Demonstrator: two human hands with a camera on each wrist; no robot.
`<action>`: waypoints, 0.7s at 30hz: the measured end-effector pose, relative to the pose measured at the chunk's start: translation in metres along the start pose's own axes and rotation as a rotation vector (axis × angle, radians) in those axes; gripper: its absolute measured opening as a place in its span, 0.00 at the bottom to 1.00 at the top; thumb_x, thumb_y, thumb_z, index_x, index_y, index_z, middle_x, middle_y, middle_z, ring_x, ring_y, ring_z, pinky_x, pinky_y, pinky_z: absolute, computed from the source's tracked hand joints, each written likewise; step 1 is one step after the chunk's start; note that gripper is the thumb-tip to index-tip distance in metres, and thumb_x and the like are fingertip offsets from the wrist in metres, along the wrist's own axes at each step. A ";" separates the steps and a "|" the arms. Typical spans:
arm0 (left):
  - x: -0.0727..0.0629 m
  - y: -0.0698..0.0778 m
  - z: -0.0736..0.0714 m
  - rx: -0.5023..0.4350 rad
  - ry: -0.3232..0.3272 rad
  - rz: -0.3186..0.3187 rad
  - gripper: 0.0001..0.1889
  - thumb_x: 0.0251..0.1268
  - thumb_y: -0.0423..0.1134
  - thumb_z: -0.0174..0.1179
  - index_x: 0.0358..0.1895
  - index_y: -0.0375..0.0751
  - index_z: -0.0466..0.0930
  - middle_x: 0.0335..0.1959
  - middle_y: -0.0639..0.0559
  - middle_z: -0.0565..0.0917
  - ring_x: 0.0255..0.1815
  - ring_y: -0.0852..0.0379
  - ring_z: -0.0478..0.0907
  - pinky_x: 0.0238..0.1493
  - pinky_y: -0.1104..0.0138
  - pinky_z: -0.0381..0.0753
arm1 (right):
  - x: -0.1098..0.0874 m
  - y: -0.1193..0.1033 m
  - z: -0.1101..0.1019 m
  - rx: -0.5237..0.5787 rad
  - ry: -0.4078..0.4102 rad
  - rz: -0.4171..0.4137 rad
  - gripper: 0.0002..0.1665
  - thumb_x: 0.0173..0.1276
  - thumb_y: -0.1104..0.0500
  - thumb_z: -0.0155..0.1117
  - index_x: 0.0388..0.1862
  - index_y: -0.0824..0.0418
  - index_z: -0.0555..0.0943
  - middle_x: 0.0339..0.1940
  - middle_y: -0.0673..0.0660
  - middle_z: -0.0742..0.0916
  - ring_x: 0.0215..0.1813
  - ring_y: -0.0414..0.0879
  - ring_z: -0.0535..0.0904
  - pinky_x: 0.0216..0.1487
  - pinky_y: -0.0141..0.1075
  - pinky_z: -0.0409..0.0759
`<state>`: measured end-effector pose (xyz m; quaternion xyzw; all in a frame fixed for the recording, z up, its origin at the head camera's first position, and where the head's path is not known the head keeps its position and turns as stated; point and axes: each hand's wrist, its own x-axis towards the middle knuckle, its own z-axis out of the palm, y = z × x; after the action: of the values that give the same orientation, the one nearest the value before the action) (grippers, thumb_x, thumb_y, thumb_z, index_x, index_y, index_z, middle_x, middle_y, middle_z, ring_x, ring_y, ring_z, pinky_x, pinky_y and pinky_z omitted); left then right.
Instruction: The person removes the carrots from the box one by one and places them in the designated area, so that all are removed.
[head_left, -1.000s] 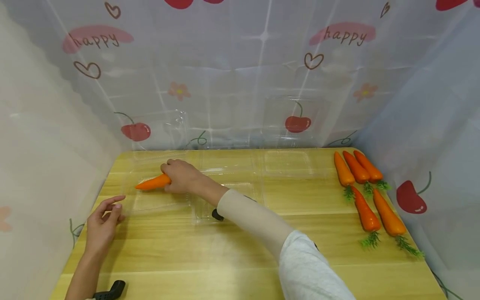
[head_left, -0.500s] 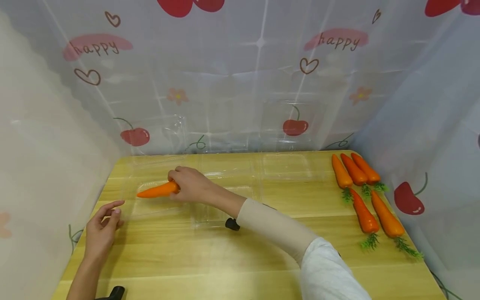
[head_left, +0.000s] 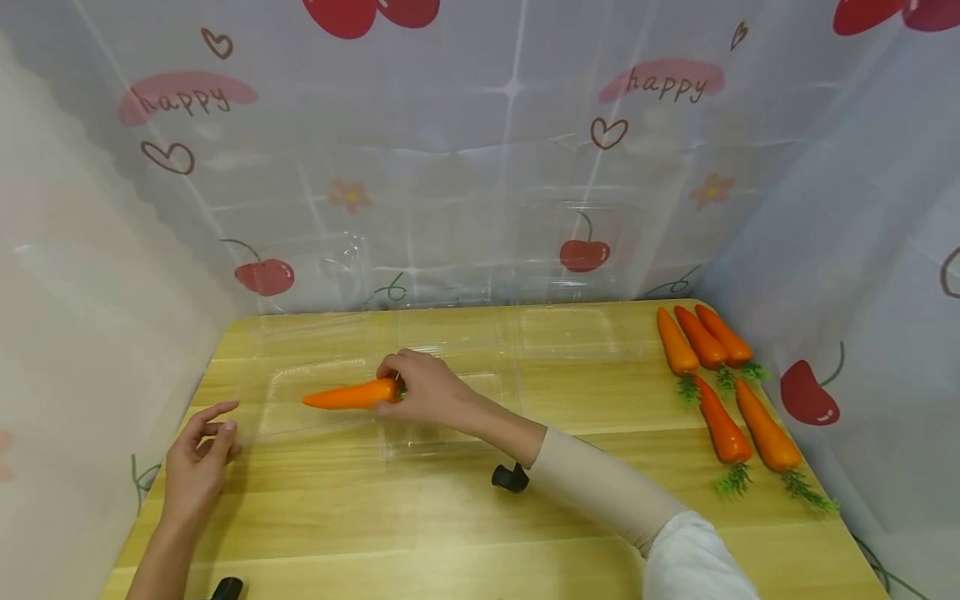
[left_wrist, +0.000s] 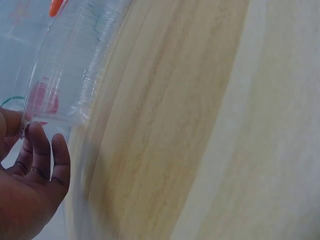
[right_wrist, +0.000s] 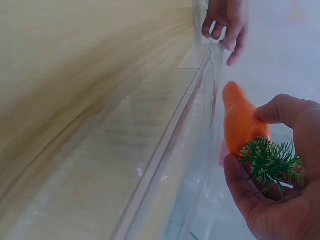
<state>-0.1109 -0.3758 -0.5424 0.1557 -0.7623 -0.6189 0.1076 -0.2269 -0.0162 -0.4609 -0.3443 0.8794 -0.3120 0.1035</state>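
An orange toy carrot (head_left: 348,396) with green leaves is in my right hand (head_left: 427,387), gripped at its thick leafy end. It lies level over the left clear plastic container (head_left: 279,421), its tip pointing left. The right wrist view shows thumb and fingers on opposite sides of the carrot (right_wrist: 242,122), above the container's long rim (right_wrist: 172,127). At that container's front left corner, my left hand (head_left: 198,462) pinches the rim. In the left wrist view, the rim runs between the curled fingers of that hand (left_wrist: 32,185).
Two more clear containers with raised lids stand alongside, one in the middle (head_left: 450,433) and one at back right (head_left: 566,329). Several carrots (head_left: 723,421) lie in two rows at the table's right edge. A patterned curtain (head_left: 465,183) closes off the back and sides.
My right hand has drawn the carrot rightward and slightly nearer, from the left container's middle toward its right side. My left hand stays at the corner. The head view has shifted slightly.
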 end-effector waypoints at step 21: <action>0.001 -0.002 -0.006 -0.030 -0.001 -0.051 0.22 0.82 0.40 0.61 0.74 0.48 0.76 0.40 0.62 0.77 0.33 0.67 0.84 0.40 0.80 0.86 | -0.108 0.073 -0.068 0.318 0.270 0.238 0.19 0.70 0.53 0.77 0.58 0.49 0.86 0.53 0.51 0.90 0.50 0.47 0.86 0.54 0.43 0.88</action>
<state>-0.1096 -0.3817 -0.5430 0.1731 -0.7487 -0.6331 0.0935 -0.2137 0.1299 -0.4561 -0.1726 0.8595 -0.4753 0.0742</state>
